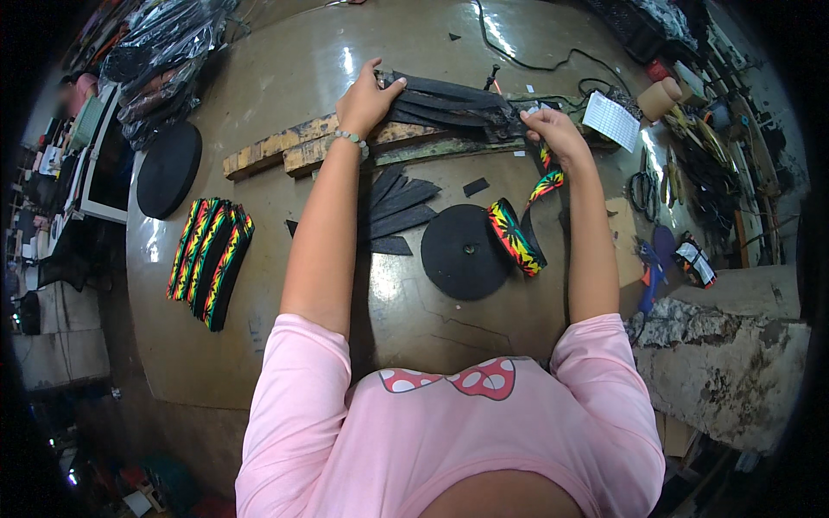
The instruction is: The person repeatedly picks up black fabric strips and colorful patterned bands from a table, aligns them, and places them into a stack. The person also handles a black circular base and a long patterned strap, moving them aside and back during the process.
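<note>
Black flat strips (449, 97) lie in a long bundle across worn wooden bars (406, 141). At the bundle's left end, my left hand (367, 102) closes its thumb and fingers around the strip ends. My right hand (557, 131) pinches at the bundle's right end, where a red, yellow, green and black patterned strap (518, 237) runs down from under it. The strap curls beside a round black coil of webbing (465, 252). Under my left forearm, more cut black strips (399, 209) are fanned out. What lies under my right fingers is partly hidden.
A folded stack of patterned straps (210, 262) and a big black coil (169, 170) are at the left. Scissors (643, 186), blue-handled pliers (649, 281) and a paper sheet (611, 122) lie at the right. A black cable (553, 71) crosses the table's far side.
</note>
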The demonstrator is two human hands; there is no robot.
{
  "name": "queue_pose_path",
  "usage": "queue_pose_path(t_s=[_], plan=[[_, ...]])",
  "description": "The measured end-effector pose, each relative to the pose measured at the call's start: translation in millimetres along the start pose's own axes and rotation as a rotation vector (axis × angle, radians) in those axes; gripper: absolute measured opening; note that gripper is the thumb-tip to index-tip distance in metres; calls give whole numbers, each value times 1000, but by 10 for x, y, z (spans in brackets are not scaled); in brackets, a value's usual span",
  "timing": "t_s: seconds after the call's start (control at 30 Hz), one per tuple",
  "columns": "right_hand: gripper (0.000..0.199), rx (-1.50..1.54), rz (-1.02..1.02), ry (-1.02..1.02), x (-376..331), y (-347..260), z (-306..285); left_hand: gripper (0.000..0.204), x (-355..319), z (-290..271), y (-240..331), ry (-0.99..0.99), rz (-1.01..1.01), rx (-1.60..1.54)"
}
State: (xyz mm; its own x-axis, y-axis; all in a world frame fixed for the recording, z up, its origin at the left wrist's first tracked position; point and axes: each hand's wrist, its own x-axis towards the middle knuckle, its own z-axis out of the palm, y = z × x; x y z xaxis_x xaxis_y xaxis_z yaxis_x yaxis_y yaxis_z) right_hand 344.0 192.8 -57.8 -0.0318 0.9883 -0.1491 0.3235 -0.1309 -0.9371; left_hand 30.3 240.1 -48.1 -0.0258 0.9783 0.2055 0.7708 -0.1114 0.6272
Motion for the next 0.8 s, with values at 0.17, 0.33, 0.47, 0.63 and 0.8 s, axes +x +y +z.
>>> queue_pose_path(t_s=[0.17,0.33,0.47,0.63,0.8], plan=[[26,65,24,2,-40,25,36,70,-1,-4,8,-9,-12,-3],[27,59,18,35,-25,73,65,72,10,-5,8,-17,-37,-18],[28,-9,-5,66,-19,78,76,74,27,4,-4,-64,-73,-56],[29,-75,-16,96,-34,68,80,75,38,9,-24,-28,-38,-31],[29,-130,-39,117,-47,52,73,76,60,33,-47,-43,-42,-50]])
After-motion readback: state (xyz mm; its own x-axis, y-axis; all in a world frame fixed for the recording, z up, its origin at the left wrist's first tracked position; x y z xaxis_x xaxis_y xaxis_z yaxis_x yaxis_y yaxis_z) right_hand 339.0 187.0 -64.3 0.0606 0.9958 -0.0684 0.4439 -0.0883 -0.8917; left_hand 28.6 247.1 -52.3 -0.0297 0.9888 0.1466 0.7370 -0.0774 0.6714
